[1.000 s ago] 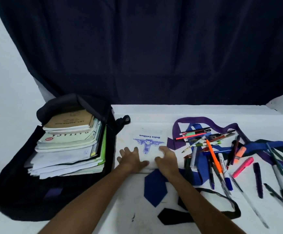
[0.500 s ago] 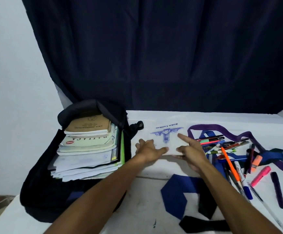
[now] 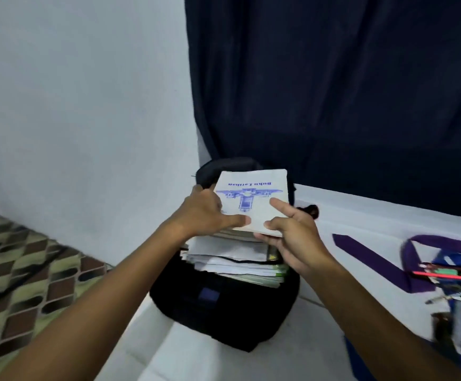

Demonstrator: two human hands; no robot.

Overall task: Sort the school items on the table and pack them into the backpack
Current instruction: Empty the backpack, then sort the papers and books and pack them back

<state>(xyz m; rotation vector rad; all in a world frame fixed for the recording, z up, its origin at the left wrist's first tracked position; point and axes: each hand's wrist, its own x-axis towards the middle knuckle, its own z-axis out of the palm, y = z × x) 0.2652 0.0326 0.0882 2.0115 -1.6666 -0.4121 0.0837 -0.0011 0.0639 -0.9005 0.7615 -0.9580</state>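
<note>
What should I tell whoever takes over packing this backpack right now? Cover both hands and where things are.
Left hand and right hand both hold the white exercise book above the book stack in the open black backpack.
Done: most books stacked in the backpack.
Left: set this book on the stack, then sort and pack the pens and markers lying on the table to the right.

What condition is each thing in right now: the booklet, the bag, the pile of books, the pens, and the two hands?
White exercise book: lifted, held over the stack by both hands.
Left hand: grips the book's left edge.
Right hand: holds the book's near right corner.
Backpack: lying open on the table.
Stack of books: inside the backpack, edges uneven.
Pens: loose on the table, unpacked.
</note>
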